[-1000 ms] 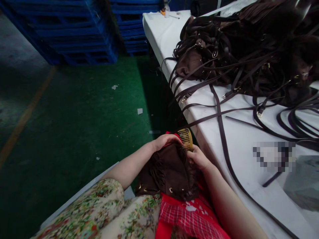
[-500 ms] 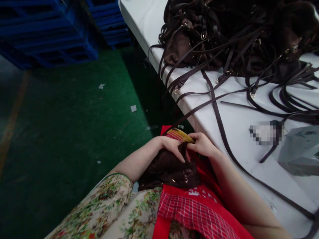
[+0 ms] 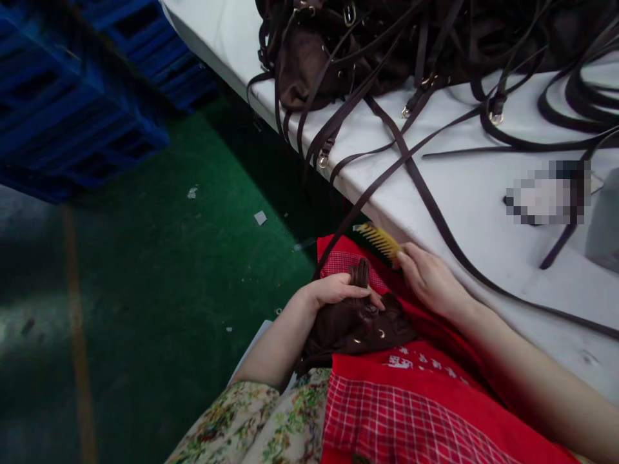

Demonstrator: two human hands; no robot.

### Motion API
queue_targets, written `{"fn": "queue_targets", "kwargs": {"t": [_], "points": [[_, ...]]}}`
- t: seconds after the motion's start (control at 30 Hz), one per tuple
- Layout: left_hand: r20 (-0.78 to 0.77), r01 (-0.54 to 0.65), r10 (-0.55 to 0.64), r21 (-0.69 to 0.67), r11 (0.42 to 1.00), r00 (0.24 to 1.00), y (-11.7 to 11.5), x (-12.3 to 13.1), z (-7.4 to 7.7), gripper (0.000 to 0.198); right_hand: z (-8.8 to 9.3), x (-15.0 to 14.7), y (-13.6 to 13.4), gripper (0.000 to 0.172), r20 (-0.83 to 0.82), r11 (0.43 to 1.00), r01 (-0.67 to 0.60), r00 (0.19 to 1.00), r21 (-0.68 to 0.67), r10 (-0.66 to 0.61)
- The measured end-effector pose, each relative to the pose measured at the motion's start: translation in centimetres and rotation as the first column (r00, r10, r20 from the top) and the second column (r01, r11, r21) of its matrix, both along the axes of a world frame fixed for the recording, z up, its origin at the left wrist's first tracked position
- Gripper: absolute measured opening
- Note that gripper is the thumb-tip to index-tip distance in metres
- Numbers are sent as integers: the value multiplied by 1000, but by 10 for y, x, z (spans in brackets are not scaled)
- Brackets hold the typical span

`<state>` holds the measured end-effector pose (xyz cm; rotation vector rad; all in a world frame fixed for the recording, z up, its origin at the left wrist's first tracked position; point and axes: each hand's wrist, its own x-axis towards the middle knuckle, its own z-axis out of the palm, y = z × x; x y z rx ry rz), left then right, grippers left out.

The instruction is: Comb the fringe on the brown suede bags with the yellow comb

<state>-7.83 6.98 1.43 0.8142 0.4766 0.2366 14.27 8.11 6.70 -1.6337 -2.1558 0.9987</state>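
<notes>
A dark brown bag with gold eyelets lies on my lap, over the red apron. My left hand is closed on its upper part, where a ridged dark brown strip stands up between thumb and fingers. To the right, my right hand grips one end of a yellow comb, its teeth facing down and left. The comb is apart from the bag, beside the table edge. Part of the bag is hidden by my left hand and forearm.
A white table stands ahead and right, heaped with brown bags. Dark straps with gold buckles trail across it and over its edge. Blue pallets are stacked at the far left. Paper scraps lie on the green floor.
My right hand has moved right, away from the bag, with the yellow comb. My left hand stays at the bag, and the ridged strip now shows upright in it. The view has shifted.
</notes>
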Motion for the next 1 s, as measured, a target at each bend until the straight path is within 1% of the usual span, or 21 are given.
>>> {"fn": "queue_targets", "kwargs": {"t": [0.03,0.1,0.13,0.2,0.3,0.37,0.4,0.43,0.5,0.57,0.6,0.67,0.73,0.77,0.83,0.9,1.0], "points": [[-8,-8,8,-21,1000,1000,0,0,-1,36,1,-1,-9,31,48,995,-87,995,43,85],[-40,-42,39,-62,997,998,-1,0,-3,34,-1,-4,-26,28,137,963,-261,959,70,250],[-64,-65,61,-75,995,996,-2,0,-3,33,-3,-7,-32,27,175,943,-325,935,72,309],[-97,-91,84,-77,993,992,-2,1,0,33,-11,-11,-40,23,242,915,-395,898,80,367],[-31,-8,6,-39,999,1000,-4,7,7,38,-21,-15,-40,13,339,917,-393,874,74,348],[16,41,-42,16,999,999,-7,14,10,42,-27,-16,-37,10,391,931,-362,864,44,317],[12,45,-46,45,998,999,-9,18,10,45,-29,-16,-36,9,410,941,-338,862,26,298],[-17,33,-32,76,997,999,-11,22,9,47,-32,-16,-35,9,426,950,-311,861,9,278],[-125,-9,28,148,989,992,-17,30,4,51,-36,-15,-33,10,450,966,-259,860,-21,240],[-268,-34,105,256,966,958,-23,38,-1,53,-39,-15,-32,13,465,975,-215,858,-56,216],[-344,-20,138,325,945,929,-24,42,-2,54,-40,-15,-31,13,471,977,-199,856,-80,213],[-488,76,182,463,883,853,-26,49,-4,52,-42,-15,-29,14,484,977,-169,849,-131,212],[-589,210,220,573,792,778,-25,55,-5,45,-44,-14,-27,14,488,974,-142,847,-175,211],[-616,268,238,613,743,751,-24,57,-5,41,-46,-14,-27,14,486,973,-129,849,-193,209],[-636,352,260,669,655,727,-21,61,-7,34,-49,-13,-27,15,474,968,-103,857,-228,203],[-639,414,252,701,581,727,-19,63,-9,33,-54,-12,-29,15,460,965,-82,867,-249,192],[-651,486,244,722,492,719,-21,69,-11,33,-62,-9,-30,17,406,966,-56,900,-252,158]]}}
